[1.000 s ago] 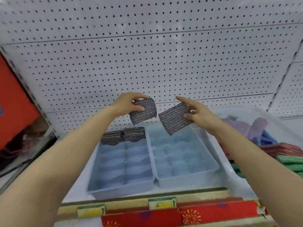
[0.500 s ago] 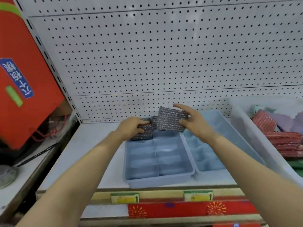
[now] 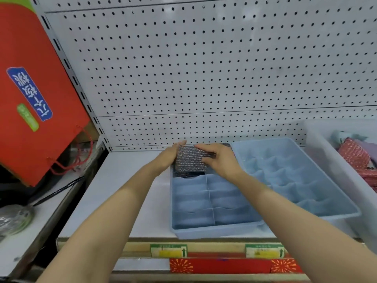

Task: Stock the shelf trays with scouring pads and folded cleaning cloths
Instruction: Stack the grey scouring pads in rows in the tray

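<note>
Pegboard backs the shelf (image 3: 122, 201). Both hands, left hand (image 3: 170, 155) and right hand (image 3: 219, 160), pinch a pad (image 3: 190, 160) over the left tray's (image 3: 204, 229) far cells; nearer cells and the right tray (image 3: 306, 213) remain unfilled, so stocking looks barely begun.

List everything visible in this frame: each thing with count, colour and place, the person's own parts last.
scouring pad: one in the hands, silver-grey, held over the back row of the left tray; darker pads lie under it, number unclear
divided trays: two, pale blue, side by side on the shelf; the right one holds nothing visible
shelf: one, white, under the trays
pegboard: white, back wall
clear bin: one, far right, holding red and pastel cloths
paper bag: one, red with a blue label, far left
price tags: two, green and yellow, on the shelf's front edge
left hand: holds the pad's left end
right hand: grips the pad's right end
</note>
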A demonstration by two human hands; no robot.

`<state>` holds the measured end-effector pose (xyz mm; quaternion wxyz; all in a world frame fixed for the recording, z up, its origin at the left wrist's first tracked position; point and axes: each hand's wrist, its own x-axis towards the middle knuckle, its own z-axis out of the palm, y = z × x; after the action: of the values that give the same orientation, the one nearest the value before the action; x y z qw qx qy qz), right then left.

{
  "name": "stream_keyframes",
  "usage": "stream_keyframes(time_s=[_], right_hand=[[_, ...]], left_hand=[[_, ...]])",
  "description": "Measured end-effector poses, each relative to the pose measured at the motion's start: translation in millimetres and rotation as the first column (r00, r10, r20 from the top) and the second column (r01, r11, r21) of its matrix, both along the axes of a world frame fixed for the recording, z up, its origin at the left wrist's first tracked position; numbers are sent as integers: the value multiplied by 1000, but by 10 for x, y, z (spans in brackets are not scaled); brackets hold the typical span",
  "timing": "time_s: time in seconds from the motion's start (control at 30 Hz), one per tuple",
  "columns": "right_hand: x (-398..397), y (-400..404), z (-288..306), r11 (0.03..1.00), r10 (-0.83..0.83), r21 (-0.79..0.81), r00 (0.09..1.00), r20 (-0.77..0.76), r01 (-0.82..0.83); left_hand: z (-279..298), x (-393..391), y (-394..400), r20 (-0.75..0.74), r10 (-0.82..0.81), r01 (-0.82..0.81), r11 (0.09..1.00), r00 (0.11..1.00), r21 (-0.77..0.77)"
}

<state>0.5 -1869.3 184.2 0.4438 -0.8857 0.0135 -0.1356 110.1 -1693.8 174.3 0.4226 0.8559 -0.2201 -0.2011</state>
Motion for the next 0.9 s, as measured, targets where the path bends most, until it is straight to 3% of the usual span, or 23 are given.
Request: stream_keyframes(time_s=[0.07, 0.13, 0.2, 0.23, 0.3, 0.43, 0.57, 0.7, 0.9], right_hand=[[77, 79, -74, 987, -3, -158, 1000, 9, 4], [112, 128, -185, 960, 14, -279, 1000, -2, -14], [121, 166, -290, 942, 28, -334, 999, -20, -33], [114, 183, -336, 927, 19, -374, 1000, -6, -19], [122, 180, -470, 849, -15, -525, 996, 86, 58], [125, 175, -630, 661, 2, -744, 992, 127, 93], [49, 121, -551, 674, 34, -735, 992, 121, 66], [-142, -186, -254, 687, -66, -698, 974, 219, 203], [-865, -1118, 338, 616, -314, -686, 920, 236, 386]], left_hand=[[153, -52, 38, -127, 60, -91, 961, 990, -260], [218, -115, 61, -55, 34, -49, 954, 998, -297], [174, -153, 63, 156, -128, 133, 991, 979, -24], [137, -173, 58, 258, -246, 201, 962, 934, 187], [-9, -189, 41, 385, -425, 186, 831, 819, 524], [-220, -275, -26, 370, -452, 62, 696, 812, 715], [-84, -371, -136, 353, -458, 23, 635, 816, 772], [173, -421, -329, 475, -468, -29, 689, 745, 724], [755, -851, -1267, 525, -597, 126, 725, 607, 677]])
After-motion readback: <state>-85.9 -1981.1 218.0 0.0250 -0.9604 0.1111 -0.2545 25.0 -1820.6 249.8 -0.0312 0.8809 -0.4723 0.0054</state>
